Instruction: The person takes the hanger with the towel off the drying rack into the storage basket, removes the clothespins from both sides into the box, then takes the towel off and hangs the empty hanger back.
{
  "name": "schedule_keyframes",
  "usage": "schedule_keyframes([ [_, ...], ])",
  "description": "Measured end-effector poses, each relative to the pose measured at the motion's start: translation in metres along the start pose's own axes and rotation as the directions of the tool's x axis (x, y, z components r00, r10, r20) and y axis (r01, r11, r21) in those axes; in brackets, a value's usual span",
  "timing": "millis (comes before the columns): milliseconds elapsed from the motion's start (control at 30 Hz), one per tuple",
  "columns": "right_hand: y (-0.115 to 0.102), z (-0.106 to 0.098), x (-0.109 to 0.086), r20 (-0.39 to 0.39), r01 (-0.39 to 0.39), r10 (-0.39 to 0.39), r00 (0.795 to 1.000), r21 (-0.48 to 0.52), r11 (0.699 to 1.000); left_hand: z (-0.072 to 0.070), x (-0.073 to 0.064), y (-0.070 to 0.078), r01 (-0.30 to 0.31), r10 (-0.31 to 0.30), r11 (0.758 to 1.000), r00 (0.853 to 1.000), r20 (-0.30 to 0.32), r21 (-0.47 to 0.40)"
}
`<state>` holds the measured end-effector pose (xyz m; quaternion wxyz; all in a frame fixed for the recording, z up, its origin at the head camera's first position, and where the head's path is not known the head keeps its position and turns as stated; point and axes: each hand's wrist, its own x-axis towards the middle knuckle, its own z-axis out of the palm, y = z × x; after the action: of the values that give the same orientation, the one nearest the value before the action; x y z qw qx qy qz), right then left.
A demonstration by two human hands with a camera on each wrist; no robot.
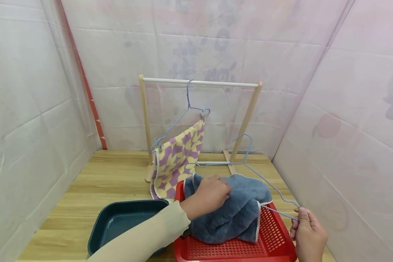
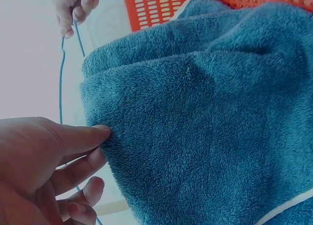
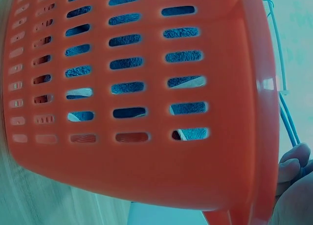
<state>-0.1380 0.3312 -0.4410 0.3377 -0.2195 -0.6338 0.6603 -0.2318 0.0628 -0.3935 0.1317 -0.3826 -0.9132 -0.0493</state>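
Note:
A blue plush towel [image 1: 239, 193] with white edging lies bunched over the red basket [image 1: 183, 251]. My left hand [image 1: 209, 196] is on the towel's upper left; in the left wrist view, thumb and fingers pinch its folded edge. At the right, my right hand [image 1: 309, 229] grips one end of a blue wire hanger [image 1: 265, 179], whose hook points up. The hanger's lower wire runs from that hand in under the towel, where it is hidden. Through slots in the basket wall [image 3: 146, 166], the right wrist view shows more of the towel.
Behind the basket stands a wooden rack [image 1: 249, 116] with a white top rail [image 1: 229, 84]. A second hanger [image 1: 175, 125] hangs from it, with a purple and yellow cloth [image 1: 180, 156] clipped on aslant. A dark green tub [image 1: 112, 233] sits left of the basket.

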Motion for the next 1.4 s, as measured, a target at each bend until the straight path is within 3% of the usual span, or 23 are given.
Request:
schedule_keyframes([
  [267,-0.002,0.003,-0.001,-0.007,-0.005,0.005,1.000,-0.007,1.000,-0.002,-0.021,0.002,-0.023,0.023,0.999,1.000,0.001,-0.025],
  [467,-0.005,0.005,-0.002,-0.001,-0.034,0.034,0.999,-0.004,0.999,-0.003,-0.041,0.006,-0.050,0.057,0.995,0.996,0.075,-0.088],
  [667,-0.005,0.006,-0.002,-0.007,-0.028,0.028,1.000,0.006,1.000,-0.005,-0.057,0.016,-0.071,0.106,0.983,0.972,0.211,-0.167],
  [867,-0.008,0.004,0.001,-0.021,-0.028,0.029,0.999,0.008,1.000,0.007,-0.068,0.021,-0.109,0.180,0.960,0.946,0.269,-0.259],
  [1033,-0.010,0.003,0.002,-0.023,-0.039,0.039,0.999,0.013,0.999,0.014,-0.072,0.022,-0.089,0.161,0.963,0.947,0.277,-0.255],
  [1400,-0.009,0.003,0.001,-0.030,-0.052,0.052,0.998,0.013,0.999,0.016,-0.064,0.018,-0.056,0.130,0.959,0.958,0.257,-0.276],
])
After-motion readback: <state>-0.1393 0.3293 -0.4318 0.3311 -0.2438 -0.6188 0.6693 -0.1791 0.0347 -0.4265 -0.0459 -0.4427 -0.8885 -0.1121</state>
